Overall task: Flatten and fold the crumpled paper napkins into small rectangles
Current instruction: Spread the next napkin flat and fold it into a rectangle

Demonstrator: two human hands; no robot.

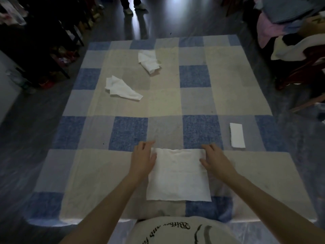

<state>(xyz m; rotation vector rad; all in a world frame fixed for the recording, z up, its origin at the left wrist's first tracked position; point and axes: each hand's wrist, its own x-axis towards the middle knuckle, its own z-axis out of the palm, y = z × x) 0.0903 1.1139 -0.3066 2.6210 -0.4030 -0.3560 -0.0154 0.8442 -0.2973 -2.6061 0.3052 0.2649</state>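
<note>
Four white paper napkins lie on a checked cloth [165,106] of blue, grey and cream squares, which is spread flat over the floor [26,138]. Largest of them is the flattened napkin [178,175], opened into a near-square sheet close to the near edge of the cloth, about midway along it; faint creases cross its surface and its far edge is slightly rumpled. The left hand [142,160] holds that sheet at its far left corner, fingers curled over the edge, and the right hand [215,159] holds the far right corner in the same way, thumb lying on the paper. Two crumpled napkins sit well apart from the hands: one [122,88] toward the left edge of the cloth, twisted into a long wedge, another [149,61] nearer the far edge, bunched and folded over itself. Smallest is the folded napkin [237,135], a neat narrow rectangle near the right edge of the cloth.
</note>
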